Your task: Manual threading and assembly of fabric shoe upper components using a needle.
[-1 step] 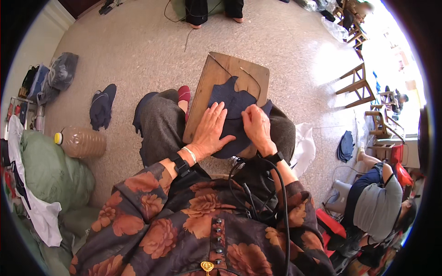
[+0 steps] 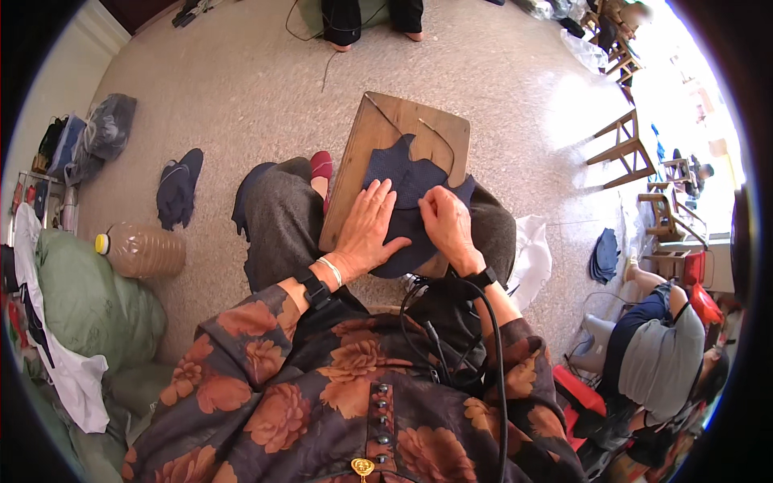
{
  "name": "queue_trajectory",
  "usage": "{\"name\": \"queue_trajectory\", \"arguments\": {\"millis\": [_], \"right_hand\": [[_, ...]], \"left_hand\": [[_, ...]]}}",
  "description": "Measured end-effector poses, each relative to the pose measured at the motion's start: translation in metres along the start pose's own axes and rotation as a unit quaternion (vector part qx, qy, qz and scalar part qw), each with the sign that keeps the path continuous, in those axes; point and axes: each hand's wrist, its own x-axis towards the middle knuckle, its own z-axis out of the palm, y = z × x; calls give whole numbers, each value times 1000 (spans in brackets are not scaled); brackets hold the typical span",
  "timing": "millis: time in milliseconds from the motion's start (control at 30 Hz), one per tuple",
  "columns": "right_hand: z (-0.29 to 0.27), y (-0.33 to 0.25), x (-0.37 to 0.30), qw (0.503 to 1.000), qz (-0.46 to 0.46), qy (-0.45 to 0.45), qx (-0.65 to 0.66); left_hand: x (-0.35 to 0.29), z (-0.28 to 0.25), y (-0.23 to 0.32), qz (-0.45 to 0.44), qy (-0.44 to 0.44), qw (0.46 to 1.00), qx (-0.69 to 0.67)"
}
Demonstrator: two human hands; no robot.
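Note:
Across my lap lies a wooden board [image 2: 360,149] bearing cut navy pieces of textured, leather-like or cloth material [image 2: 407,175]. A smoother dark piece [image 2: 409,229] overlaps them nearer to me. My left hand [image 2: 366,227] rests flat there, fingers stretched and thumb out, pressing the pieces to the board. At their right side my right hand [image 2: 448,229] is closed, fingertips pinched together against the dark material. Whatever it pinches is too small or hidden to make out. A thin cord [image 2: 448,145] curves over the board's far part.
Navy pieces [image 2: 179,189] lie on the floor at left, beside a yellow-capped jug [image 2: 145,249] and green sacks [image 2: 88,290]. A black cable [image 2: 501,378] hangs by my right arm. Wooden stools [image 2: 624,151] stand right; a co-worker [image 2: 660,362] sits lower right, another person's legs [image 2: 342,20] ahead.
My right hand has shifted slightly left over the dark material, still pinched. My left hand stays flat in place.

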Motion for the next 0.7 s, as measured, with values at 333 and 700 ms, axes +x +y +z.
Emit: {"name": "queue_trajectory", "arguments": {"millis": [333, 700], "right_hand": [[0, 5, -13, 972, 118, -30, 201], [-1, 8, -19, 955, 146, 19, 257]], "left_hand": [[29, -7, -5, 25, 82, 995, -59], [62, -5, 2, -5, -70, 997, -24]]}}
